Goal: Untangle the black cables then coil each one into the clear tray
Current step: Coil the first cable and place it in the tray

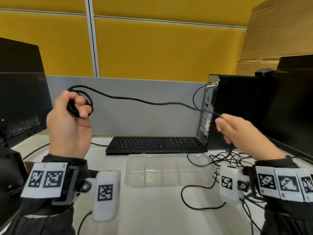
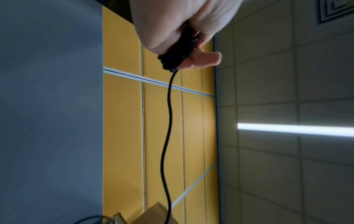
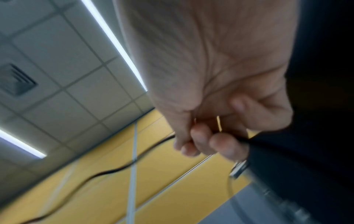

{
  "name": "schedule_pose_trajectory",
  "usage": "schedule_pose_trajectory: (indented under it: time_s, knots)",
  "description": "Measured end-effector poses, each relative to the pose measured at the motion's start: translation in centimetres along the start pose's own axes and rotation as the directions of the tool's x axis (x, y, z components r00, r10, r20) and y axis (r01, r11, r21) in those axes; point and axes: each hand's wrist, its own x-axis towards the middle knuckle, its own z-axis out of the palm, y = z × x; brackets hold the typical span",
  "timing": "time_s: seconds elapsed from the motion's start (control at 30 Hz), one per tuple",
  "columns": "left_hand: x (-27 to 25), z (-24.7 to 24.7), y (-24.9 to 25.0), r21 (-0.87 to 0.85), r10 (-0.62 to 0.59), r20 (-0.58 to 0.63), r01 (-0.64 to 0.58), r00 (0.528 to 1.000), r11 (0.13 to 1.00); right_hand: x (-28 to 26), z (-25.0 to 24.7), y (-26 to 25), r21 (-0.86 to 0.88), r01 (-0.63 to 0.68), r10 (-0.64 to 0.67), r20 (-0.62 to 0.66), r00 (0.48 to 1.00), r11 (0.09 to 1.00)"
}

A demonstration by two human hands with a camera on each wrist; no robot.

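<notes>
My left hand (image 1: 72, 109) is raised at the left and grips a small coil of black cable (image 1: 84, 100), the loops bunched in its curled fingers (image 2: 201, 60). From the coil the same black cable (image 1: 135, 100) (image 2: 168, 121) runs in the air to my right hand (image 1: 237, 128), which pinches it near the computer tower; its fingers (image 3: 228, 144) are curled round the strand (image 3: 114, 169). The clear tray (image 1: 169, 170) stands on the desk between my wrists, with dividers and nothing in it. A tangle of thin black cables (image 1: 228, 160) lies to its right.
A black keyboard (image 1: 155, 144) lies behind the tray. A black computer tower (image 1: 237, 102) stands at the right with a cable plugged into its back. Monitors (image 1: 20, 92) flank both sides. A grey and yellow partition (image 1: 144, 48) closes the back. A cardboard box (image 1: 277, 31) stands far right.
</notes>
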Motion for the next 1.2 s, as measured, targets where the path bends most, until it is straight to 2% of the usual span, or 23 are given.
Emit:
schedule_pose_trajectory:
  time_s: [0.07, 0.13, 0.17, 0.2, 0.23, 0.27, 0.3, 0.33, 0.37, 0.4, 0.43, 0.47, 0.53, 0.6, 0.67, 0.77, 0.87, 0.97, 1.07, 1.13, 1.2]
  knots:
    - [1.0, -1.0, 0.6, -0.02, 0.013, -0.035, -0.014, 0.999, 1.0, -0.2, -1.2, 1.7, 0.032, -0.086, 0.092, -0.25, 0.964, 0.996]
    - [1.8, -1.9, 1.1, -0.028, 0.013, -0.053, -0.014, 0.998, 1.0, -0.3, -2.6, 3.5, 0.092, -0.14, 0.168, -0.511, 0.843, 0.986]
    - [2.0, -2.1, 1.1, -0.025, 0.01, -0.064, -0.012, 0.998, 1.0, -0.6, -3.1, 4.3, 0.05, -0.164, 0.16, -0.611, 0.775, 0.985]
    - [2.0, -2.2, 1.0, -0.021, 0.004, -0.074, -0.006, 0.997, 1.0, -0.9, -3.5, 4.9, -0.044, -0.207, 0.126, -0.663, 0.737, 0.977]
    - [2.0, -2.2, 0.9, -0.013, -0.005, -0.08, 0.004, 0.997, 1.0, -1.2, -3.8, 5.2, -0.164, -0.259, 0.088, -0.664, 0.743, 0.952]
    - [1.8, -1.9, 0.7, 0.002, -0.018, -0.083, 0.018, 0.996, 1.0, -1.3, -3.7, 5.1, -0.284, -0.318, 0.08, -0.619, 0.781, 0.905]
    - [1.5, -1.6, 0.5, 0.029, -0.035, -0.081, 0.037, 0.996, 0.999, -1.4, -3.4, 4.9, -0.392, -0.369, 0.124, -0.525, 0.842, 0.843]
    - [1.1, -1.2, 0.1, 0.066, -0.054, -0.074, 0.059, 0.996, 0.996, -1.4, -2.9, 4.4, -0.48, -0.403, 0.226, -0.384, 0.895, 0.779]
    - [0.7, -0.9, -0.2, 0.107, -0.072, -0.064, 0.079, 0.995, 0.991, -1.2, -2.4, 3.9, -0.538, -0.409, 0.342, -0.225, 0.912, 0.737]
    - [0.3, -0.6, -0.5, 0.15, -0.09, -0.052, 0.097, 0.995, 0.984, -1.1, -2.0, 3.2, -0.556, -0.387, 0.407, -0.094, 0.908, 0.735]
    - [-0.1, -0.3, -0.8, 0.193, -0.105, -0.035, 0.11, 0.994, 0.975, -0.9, -1.8, 2.5, -0.525, -0.339, 0.393, -0.008, 0.919, 0.781]
    - [-0.5, 0.0, -1.1, 0.235, -0.114, -0.017, 0.115, 0.993, 0.965, -0.9, -1.8, 1.5, -0.439, -0.278, 0.325, 0.034, 0.945, 0.854]
    - [-1.2, 0.6, -1.4, 0.31, -0.137, 0.029, 0.122, 0.99, 0.943, -1.0, -1.7, -0.6, -0.195, -0.137, 0.148, 0.044, 0.988, 0.971]
    - [-2.0, 1.4, -1.7, 0.397, -0.195, 0.117, 0.134, 0.974, 0.908, -1.6, -1.0, -3.4, 0.006, 0.011, -0.011, 0.057, 0.998, 1.0]
    - [-3.3, 2.5, -1.9, 0.478, -0.266, 0.235, 0.127, 0.935, 0.869, -2.2, 0.4, -6.0, 0.153, 0.118, -0.134, 0.1, 0.986, 0.981]
    - [-5.9, 4.2, -2.0, 0.52, -0.387, 0.398, 0.143, 0.832, 0.842, -2.9, 3.3, -8.7, 0.215, 0.225, -0.263, 0.173, 0.949, 0.95]
    - [-7.6, 5.3, -1.2, 0.455, -0.454, 0.502, 0.221, 0.736, 0.863, -3.4, 4.9, -10.0, 0.307, 0.342, -0.372, 0.044, 0.927, 0.888]
    - [-7.6, 5.4, -0.3, 0.273, -0.466, 0.546, 0.378, 0.696, 0.884, -3.7, 5.5, -10.5, 0.548, 0.307, -0.363, -0.006, 0.932, 0.778]
    - [-7.4, 5.4, -0.2, 0.161, -0.452, 0.557, 0.443, 0.696, 0.882, -3.8, 7.0, -11.0, 0.703, 0.276, -0.285, -0.109, 0.952, 0.655]
    - [-7.2, 5.4, -0.3, 0.095, -0.417, 0.519, 0.435, 0.746, 0.895, -3.4, 7.9, -11.4, 0.657, 0.315, -0.253, -0.191, 0.948, 0.685]
    - [-6.7, 5.1, -0.6, 0.037, -0.353, 0.443, 0.377, 0.824, 0.925, -2.8, 8.2, -11.7, 0.561, 0.32, -0.272, -0.169, 0.947, 0.763]
